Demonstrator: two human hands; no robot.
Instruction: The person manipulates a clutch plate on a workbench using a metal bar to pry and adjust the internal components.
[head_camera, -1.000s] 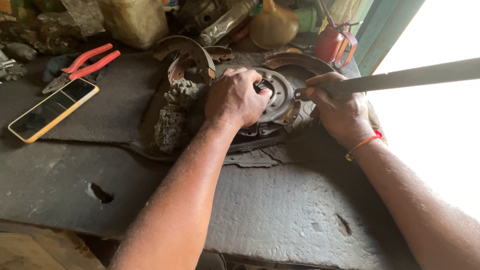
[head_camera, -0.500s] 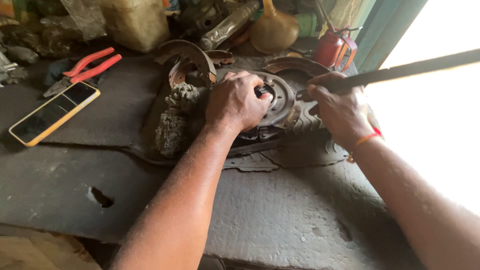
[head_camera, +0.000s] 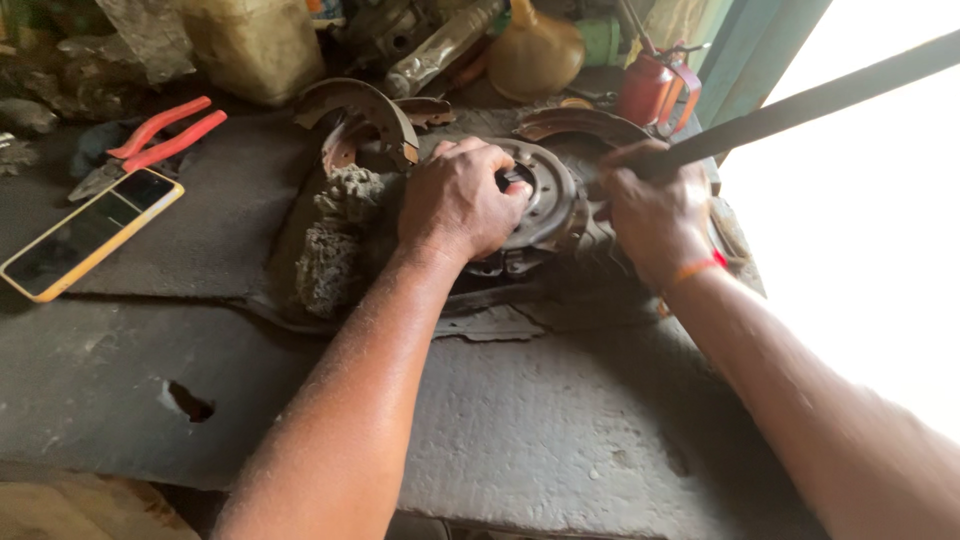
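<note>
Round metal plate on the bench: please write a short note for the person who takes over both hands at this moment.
Left hand: closed over the left side of the round metal plate, pressing it down.
Right hand: gripping a long dark bar at the plate's right edge.
Plate lies on the dark bench, a dirty rag beside it.
Curved brake shoes lie loose behind.
What is left: cannot tell from this view.

A grey, worn workbench (head_camera: 560, 440) carries everything, with a dark hole at its eight o'clock. At the centre lies a round metal brake plate (head_camera: 545, 205) on a dark mat (head_camera: 230, 200). A grimy rag (head_camera: 335, 235) sits at nine o'clock beside it. Red-handled pliers (head_camera: 160, 135) and a phone (head_camera: 90, 232) lie towards ten o'clock. A curved brake shoe (head_camera: 365, 108) rests at twelve, and a red oil can (head_camera: 655, 90) stands at one.
</note>
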